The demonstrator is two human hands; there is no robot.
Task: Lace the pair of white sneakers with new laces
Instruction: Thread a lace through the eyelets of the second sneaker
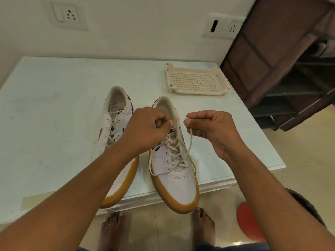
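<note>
Two white sneakers with tan soles stand side by side on the white table (pixel 54 109), toes toward me. The left sneaker (pixel 114 127) is laced, and my left forearm crosses over its front. The right sneaker (pixel 174 171) carries a cream lace (pixel 176 156) criss-crossed through most eyelets. My left hand (pixel 146 129) hovers over that shoe's tongue and pinches one lace end near the top eyelets. My right hand (pixel 213 127), just right of the shoe, pinches the other lace end by its tip, and the strand hangs down to the eyelets.
A cream perforated plastic tray (pixel 197 82) lies at the table's back right. A dark brown rack (pixel 290 66) stands to the right. My bare feet and a red object (pixel 248 221) are on the tiled floor below the table's front edge. Wall sockets sit behind.
</note>
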